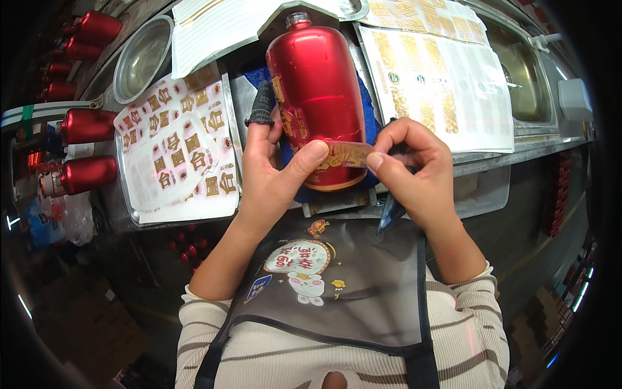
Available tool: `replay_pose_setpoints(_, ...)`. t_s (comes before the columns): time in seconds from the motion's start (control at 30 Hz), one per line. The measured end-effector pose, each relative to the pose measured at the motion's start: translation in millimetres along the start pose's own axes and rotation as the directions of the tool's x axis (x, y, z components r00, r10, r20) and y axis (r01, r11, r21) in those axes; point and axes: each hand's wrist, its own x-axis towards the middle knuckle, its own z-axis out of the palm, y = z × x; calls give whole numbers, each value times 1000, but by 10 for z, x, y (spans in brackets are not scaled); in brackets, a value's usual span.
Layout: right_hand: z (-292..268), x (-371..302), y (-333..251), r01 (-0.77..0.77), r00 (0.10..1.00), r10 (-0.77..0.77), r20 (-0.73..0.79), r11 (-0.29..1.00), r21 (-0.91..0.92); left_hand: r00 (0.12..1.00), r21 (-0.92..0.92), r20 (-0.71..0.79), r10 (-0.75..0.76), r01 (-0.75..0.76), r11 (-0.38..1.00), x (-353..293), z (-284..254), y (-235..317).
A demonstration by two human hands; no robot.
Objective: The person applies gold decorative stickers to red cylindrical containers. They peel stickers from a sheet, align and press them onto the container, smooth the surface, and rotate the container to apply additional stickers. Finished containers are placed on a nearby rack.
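Note:
A large glossy red bottle [317, 78] lies on a blue cloth [369, 107], its neck pointing away from me. Gold decoration runs along its left side. My left hand [275, 159] grips that side, with a dark covering on a fingertip and the thumb pressed on the bottle near its base. A clear strip decal [346, 155] with gold patterning lies across the lower bottle. Between thumb and index finger, my right hand [414, 168] pinches the decal's right end. Below that hand hangs a dark blue, flat-looking tool [391, 212], apparently tucked in its other fingers.
Sheets of gold-and-red decals [181, 146] lie on a tray at left, and more gold decal sheets [427, 84] at right. A metal bowl [144, 58] stands at the far left, a metal basin [518, 71] at right. Several red bottles [91, 126] line the left side.

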Motion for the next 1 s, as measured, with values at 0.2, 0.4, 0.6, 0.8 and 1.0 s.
replay_pose_setpoints(0.2, -9, 46, -6, -82, 997, 83, 2, 986, 144, 1000, -21, -25, 6, -6, 1000, 21, 58, 28)
replay_pose_setpoints(0.4, -25, 93, 117, -19, 999, 21, 46, 998, -57, 999, 67, -45, -11, 14, 998, 29, 51, 9)
replay_pose_setpoints(0.6, -54, 105, 129, -23, 998, 27, 51, 997, -75, 996, 146, -63, 59, -49, 988, 29, 121, 63)
replay_pose_setpoints(0.8, -64, 144, 232, 25, 1000, -25, -3, 1000, 10, 993, 274, -92, 78, -50, 960, 27, 154, 78)
replay_pose_setpoints(1.0, -2, 204, 292, 23, 1000, -24, -18, 999, -41, 995, 283, -92, 45, -17, 959, 12, 211, 112)
